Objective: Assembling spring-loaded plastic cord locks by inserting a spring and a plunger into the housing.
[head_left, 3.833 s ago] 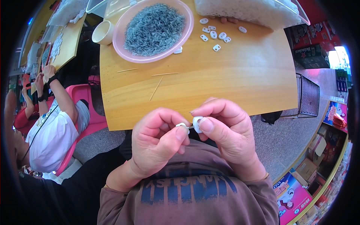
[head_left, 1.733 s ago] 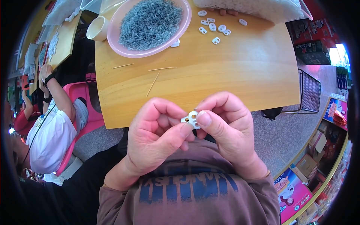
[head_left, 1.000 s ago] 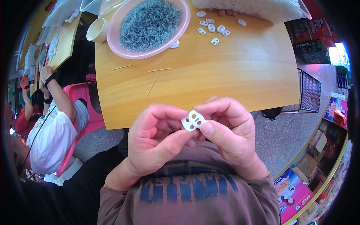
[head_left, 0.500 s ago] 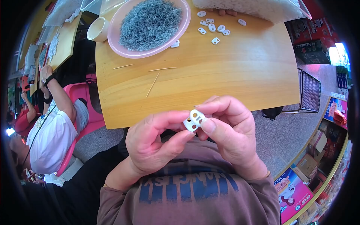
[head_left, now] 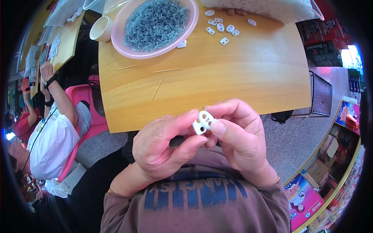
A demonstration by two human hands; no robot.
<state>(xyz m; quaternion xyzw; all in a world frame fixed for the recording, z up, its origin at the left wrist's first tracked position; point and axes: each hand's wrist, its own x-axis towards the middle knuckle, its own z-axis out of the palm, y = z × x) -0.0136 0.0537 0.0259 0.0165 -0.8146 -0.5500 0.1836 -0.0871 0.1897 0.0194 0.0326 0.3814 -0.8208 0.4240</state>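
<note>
Over the table's near edge, my two hands meet around a white plastic cord lock with round holes. Its oval two-hole end [head_left: 206,119] is pinched between the thumb and fingers of my right hand [head_left: 239,136]. A squarer white part [head_left: 199,128] lies against that end, between the index finger and thumb of my left hand [head_left: 165,145]. Both hands are closed, fingertips almost touching. Some of the cord lock is hidden behind my right thumb.
A pink bowl [head_left: 117,39] of small grey-blue springs and a cream cup [head_left: 101,30] stand at the far left. Several white cord-lock parts [head_left: 220,27] lie beyond. Three toothpicks [head_left: 158,86] rest on the table [head_left: 233,77]. A person [head_left: 58,139] works at the left.
My left thumb and index finger have shifted slightly right around the white part. The cord lock is turned a little. My right hand keeps its pinch.
</note>
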